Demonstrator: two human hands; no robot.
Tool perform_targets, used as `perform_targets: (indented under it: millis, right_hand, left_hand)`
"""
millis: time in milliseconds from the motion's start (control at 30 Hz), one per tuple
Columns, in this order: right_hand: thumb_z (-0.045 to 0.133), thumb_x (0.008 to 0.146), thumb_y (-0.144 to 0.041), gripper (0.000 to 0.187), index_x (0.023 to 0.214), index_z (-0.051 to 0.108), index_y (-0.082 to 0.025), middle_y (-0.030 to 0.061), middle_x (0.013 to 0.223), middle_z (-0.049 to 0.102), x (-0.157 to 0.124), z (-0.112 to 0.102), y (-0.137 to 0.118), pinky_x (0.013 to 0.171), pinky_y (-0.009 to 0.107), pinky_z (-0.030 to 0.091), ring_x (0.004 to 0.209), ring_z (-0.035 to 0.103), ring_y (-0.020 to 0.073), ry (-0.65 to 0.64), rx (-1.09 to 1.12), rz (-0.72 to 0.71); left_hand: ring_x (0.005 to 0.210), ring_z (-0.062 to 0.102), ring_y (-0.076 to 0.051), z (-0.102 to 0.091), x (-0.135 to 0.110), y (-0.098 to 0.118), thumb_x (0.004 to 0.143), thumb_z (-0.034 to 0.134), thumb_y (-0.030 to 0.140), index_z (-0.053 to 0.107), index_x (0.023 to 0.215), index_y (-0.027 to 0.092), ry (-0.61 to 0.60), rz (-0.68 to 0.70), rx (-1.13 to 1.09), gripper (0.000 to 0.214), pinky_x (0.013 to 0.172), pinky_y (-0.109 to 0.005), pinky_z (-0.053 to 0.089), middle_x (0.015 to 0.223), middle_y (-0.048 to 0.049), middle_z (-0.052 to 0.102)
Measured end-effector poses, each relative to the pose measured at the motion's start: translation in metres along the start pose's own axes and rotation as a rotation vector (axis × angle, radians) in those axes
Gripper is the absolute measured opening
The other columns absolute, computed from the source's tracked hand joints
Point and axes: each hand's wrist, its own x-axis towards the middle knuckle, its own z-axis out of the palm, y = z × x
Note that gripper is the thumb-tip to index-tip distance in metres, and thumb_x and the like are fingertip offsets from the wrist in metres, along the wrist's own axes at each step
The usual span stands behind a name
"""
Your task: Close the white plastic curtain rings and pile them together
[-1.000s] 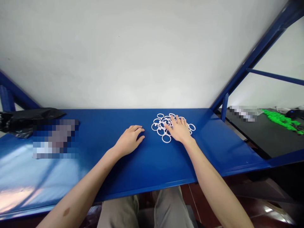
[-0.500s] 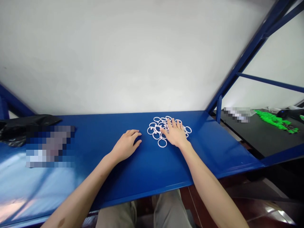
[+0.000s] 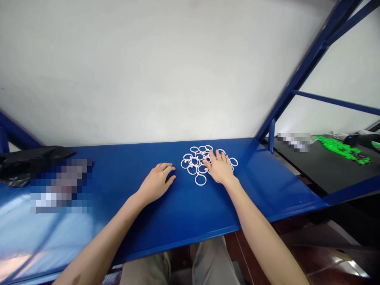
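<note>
A heap of several white plastic rings (image 3: 196, 160) lies on the blue table (image 3: 190, 213), just right of its middle. My right hand (image 3: 219, 168) rests flat on the right part of the heap, fingers stretched out and spread over the rings. One single ring (image 3: 200, 179) sits apart at the near edge of the heap, left of that hand. My left hand (image 3: 156, 182) lies palm down on the bare blue top, a short way left of the rings, fingers loosely curved and holding nothing.
A black plastic bag (image 3: 26, 159) lies at the far left of the table. Blue frame beams (image 3: 299, 75) rise at the right. Beyond them a black table (image 3: 329, 168) carries a pile of green parts (image 3: 341, 148). A white wall stands behind.
The view has shifted a little, so everything sits slightly further left. My right hand has slid a bit toward me over the rings. My left hand has stayed put.
</note>
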Motion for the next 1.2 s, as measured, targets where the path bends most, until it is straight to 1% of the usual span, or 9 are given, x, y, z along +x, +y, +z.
perform_targets:
  millis: [233, 333, 467, 600, 733, 833, 900, 1033, 1200]
  right_hand:
    - [0.021, 0.107, -0.045, 0.067, 0.158, 0.028, -0.002, 0.0201, 0.165, 0.028, -0.006, 0.001, -0.006, 0.125, 0.048, 0.017, 0.154, 0.019, 0.0361, -0.021, 0.009, -0.095]
    - [0.020, 0.107, -0.041, 0.065, 0.157, 0.031, -0.001, 0.0211, 0.164, 0.029, -0.003, 0.002, -0.005, 0.125, 0.049, 0.016, 0.154, 0.021, 0.0353, 0.000, -0.007, -0.062]
    - [0.020, 0.107, -0.046, 0.066, 0.154, 0.038, -0.004, 0.0215, 0.163, 0.031, -0.001, 0.000, 0.003, 0.124, 0.051, 0.015, 0.154, 0.022, 0.0348, 0.027, -0.010, 0.006]
    - [0.025, 0.106, -0.053, 0.072, 0.153, 0.039, -0.001, 0.0225, 0.163, 0.030, -0.003, -0.003, 0.001, 0.125, 0.050, 0.016, 0.154, 0.021, 0.0373, 0.042, 0.022, -0.010]
    - [0.036, 0.105, -0.050, 0.065, 0.150, 0.045, -0.005, 0.0204, 0.159, 0.040, -0.007, -0.005, -0.007, 0.123, 0.047, 0.024, 0.151, 0.029, 0.0345, 0.112, 0.118, -0.146]
    - [0.047, 0.103, -0.046, 0.049, 0.136, 0.059, -0.013, 0.0155, 0.139, 0.059, -0.010, -0.008, -0.013, 0.115, 0.043, 0.037, 0.137, 0.045, 0.0287, 0.186, 0.227, -0.296]
    - [0.053, 0.100, -0.045, 0.039, 0.124, 0.066, -0.017, 0.0117, 0.125, 0.065, -0.013, -0.009, -0.017, 0.109, 0.042, 0.043, 0.126, 0.052, 0.0265, 0.199, 0.286, -0.393]
    - [0.064, 0.096, -0.040, 0.026, 0.110, 0.069, -0.020, 0.0092, 0.118, 0.066, -0.018, -0.011, -0.027, 0.106, 0.043, 0.044, 0.118, 0.054, 0.0259, 0.140, 0.299, -0.543]
    - [0.069, 0.093, -0.032, 0.016, 0.102, 0.072, -0.018, 0.0095, 0.114, 0.066, -0.019, -0.010, -0.031, 0.104, 0.044, 0.045, 0.115, 0.054, 0.0264, 0.125, 0.271, -0.572]
  left_hand:
    - [0.128, 0.055, -0.031, 0.001, 0.000, 0.001, 0.099, 0.047, 0.035, 0.065, 0.124, 0.019, -0.005, -0.003, -0.013, 0.035, 0.110, -0.053, 0.045, 0.137, -0.0133, 0.062]
    - [0.129, 0.053, -0.033, 0.004, -0.001, 0.004, 0.098, 0.049, 0.041, 0.063, 0.128, 0.019, 0.011, -0.015, -0.004, 0.039, 0.109, -0.054, 0.045, 0.137, -0.0143, 0.060]
    - [0.133, 0.050, -0.035, 0.007, -0.002, 0.009, 0.097, 0.051, 0.049, 0.060, 0.132, 0.018, 0.019, -0.022, 0.006, 0.047, 0.109, -0.056, 0.044, 0.139, -0.0166, 0.057]
    - [0.133, 0.049, -0.035, 0.007, -0.002, 0.010, 0.098, 0.050, 0.050, 0.061, 0.132, 0.018, -0.004, -0.034, 0.017, 0.047, 0.110, -0.055, 0.043, 0.141, -0.0159, 0.056]
    - [0.132, 0.050, -0.035, 0.006, -0.001, 0.010, 0.098, 0.050, 0.049, 0.062, 0.130, 0.018, -0.012, -0.042, 0.029, 0.046, 0.109, -0.055, 0.043, 0.140, -0.0157, 0.057]
    - [0.130, 0.051, -0.035, 0.007, -0.001, 0.009, 0.098, 0.050, 0.049, 0.062, 0.129, 0.019, 0.008, -0.029, 0.027, 0.045, 0.108, -0.056, 0.043, 0.138, -0.0156, 0.057]
    - [0.130, 0.051, -0.034, 0.007, -0.001, 0.009, 0.098, 0.050, 0.049, 0.062, 0.128, 0.019, 0.018, -0.018, 0.029, 0.044, 0.108, -0.055, 0.044, 0.138, -0.0155, 0.057]
    - [0.129, 0.052, -0.034, 0.007, -0.001, 0.008, 0.098, 0.050, 0.048, 0.062, 0.128, 0.020, 0.023, -0.012, 0.031, 0.043, 0.106, -0.055, 0.045, 0.136, -0.0151, 0.058]
    - [0.128, 0.052, -0.034, 0.005, 0.000, 0.011, 0.097, 0.051, 0.044, 0.063, 0.127, 0.019, 0.012, -0.017, 0.037, 0.040, 0.106, -0.054, 0.045, 0.136, -0.0151, 0.059]
